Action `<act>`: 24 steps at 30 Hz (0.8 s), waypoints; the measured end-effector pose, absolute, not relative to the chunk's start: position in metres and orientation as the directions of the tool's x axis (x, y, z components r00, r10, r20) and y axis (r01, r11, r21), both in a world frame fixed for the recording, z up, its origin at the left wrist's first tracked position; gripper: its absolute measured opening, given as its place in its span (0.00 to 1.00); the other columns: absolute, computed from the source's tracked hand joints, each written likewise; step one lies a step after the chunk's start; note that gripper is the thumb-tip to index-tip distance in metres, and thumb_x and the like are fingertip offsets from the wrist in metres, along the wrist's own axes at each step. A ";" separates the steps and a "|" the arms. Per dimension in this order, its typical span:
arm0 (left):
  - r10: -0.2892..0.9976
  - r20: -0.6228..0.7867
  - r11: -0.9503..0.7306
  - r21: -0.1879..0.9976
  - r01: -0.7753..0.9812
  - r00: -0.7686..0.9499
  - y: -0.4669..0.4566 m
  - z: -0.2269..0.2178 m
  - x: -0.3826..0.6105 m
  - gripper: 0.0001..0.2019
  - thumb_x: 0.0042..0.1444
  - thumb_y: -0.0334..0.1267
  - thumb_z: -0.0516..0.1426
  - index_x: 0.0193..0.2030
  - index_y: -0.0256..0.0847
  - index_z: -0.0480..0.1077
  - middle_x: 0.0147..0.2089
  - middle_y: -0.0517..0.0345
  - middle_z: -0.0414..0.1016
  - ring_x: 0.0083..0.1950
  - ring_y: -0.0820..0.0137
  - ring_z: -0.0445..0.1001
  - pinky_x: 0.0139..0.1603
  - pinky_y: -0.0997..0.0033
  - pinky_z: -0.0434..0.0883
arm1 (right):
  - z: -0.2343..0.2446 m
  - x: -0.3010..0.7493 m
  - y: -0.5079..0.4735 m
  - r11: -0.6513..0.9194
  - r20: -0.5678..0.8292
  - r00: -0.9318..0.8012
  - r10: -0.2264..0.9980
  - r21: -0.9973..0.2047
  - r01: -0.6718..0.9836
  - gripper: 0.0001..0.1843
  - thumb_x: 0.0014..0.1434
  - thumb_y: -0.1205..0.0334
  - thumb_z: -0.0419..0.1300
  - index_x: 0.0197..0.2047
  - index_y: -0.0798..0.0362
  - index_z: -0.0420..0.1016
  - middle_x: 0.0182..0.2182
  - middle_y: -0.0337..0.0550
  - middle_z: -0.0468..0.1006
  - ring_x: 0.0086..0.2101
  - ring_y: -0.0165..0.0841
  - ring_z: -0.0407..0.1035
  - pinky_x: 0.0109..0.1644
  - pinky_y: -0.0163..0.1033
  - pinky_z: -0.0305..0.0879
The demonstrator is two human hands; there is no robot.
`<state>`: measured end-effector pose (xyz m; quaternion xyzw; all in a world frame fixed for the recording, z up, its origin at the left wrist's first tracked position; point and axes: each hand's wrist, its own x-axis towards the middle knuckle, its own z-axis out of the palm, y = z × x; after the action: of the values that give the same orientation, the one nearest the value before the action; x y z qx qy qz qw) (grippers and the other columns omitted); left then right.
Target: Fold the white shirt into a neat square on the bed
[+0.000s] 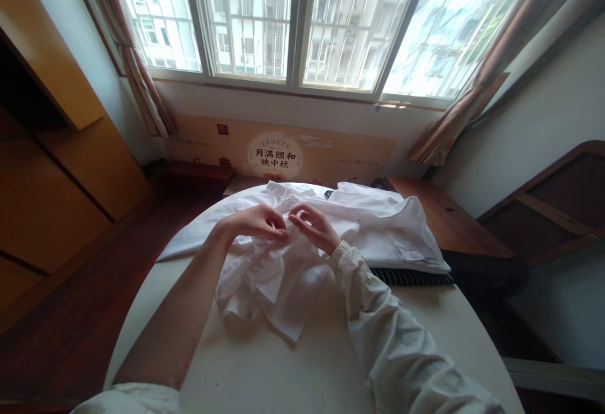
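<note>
A crumpled white shirt (pixel 295 294) lies on the white round table (pixel 265 376), its loose folds hanging toward me. Over its upper part, my left hand (pixel 258 222) has thumb and fingers closed in a pinch on the fabric. Close beside it, my right hand (pixel 316 228) also pinches the shirt, fingertips nearly meeting those of the left. Whether a button or a seam lies between the fingertips is too small to make out. More white cloth spreads flat to the left beneath the left forearm.
A folded white garment (pixel 387 228) rests at the table's right, on top of a black striped item (pixel 411 276). Beyond the table stand a brown wooden desk (pixel 454 218) and a printed orange panel (pixel 326 140) below the barred window. A yellow-brown cabinet (pixel 51 193) is at left.
</note>
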<state>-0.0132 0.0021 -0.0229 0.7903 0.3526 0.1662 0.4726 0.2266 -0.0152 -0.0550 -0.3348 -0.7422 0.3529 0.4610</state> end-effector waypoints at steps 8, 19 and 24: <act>0.707 -0.165 -0.172 0.903 0.394 0.688 0.004 -0.010 -0.021 0.28 0.61 0.67 0.62 0.45 0.40 0.83 0.41 0.52 0.84 0.40 0.65 0.80 0.40 0.70 0.71 | -0.042 0.286 0.012 0.460 0.575 -0.041 0.817 -0.606 0.649 0.14 0.68 0.47 0.62 0.43 0.49 0.79 0.49 0.50 0.80 0.54 0.47 0.72 0.66 0.55 0.65; 0.987 0.035 0.128 0.401 0.907 -0.154 0.040 -0.064 -0.090 0.42 0.52 0.65 0.66 0.65 0.36 0.71 0.68 0.31 0.73 0.68 0.40 0.72 0.62 0.54 0.71 | -0.031 0.383 0.034 0.070 0.095 -0.064 0.993 -0.063 0.996 0.27 0.64 0.45 0.66 0.60 0.52 0.80 0.58 0.56 0.81 0.58 0.50 0.74 0.64 0.50 0.65; 0.996 -0.053 0.089 0.367 0.926 -0.074 0.039 -0.070 -0.117 0.24 0.54 0.58 0.66 0.50 0.43 0.76 0.48 0.49 0.83 0.48 0.54 0.81 0.43 0.66 0.71 | -0.021 0.402 0.034 0.169 0.009 -0.169 0.985 -0.120 0.978 0.16 0.61 0.47 0.67 0.44 0.50 0.84 0.44 0.48 0.86 0.44 0.44 0.78 0.49 0.42 0.69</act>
<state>-0.1170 0.0394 -0.0702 0.6644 0.7232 0.1191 0.1463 0.4020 0.0342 -0.0214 -0.6430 -0.7635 0.0431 0.0423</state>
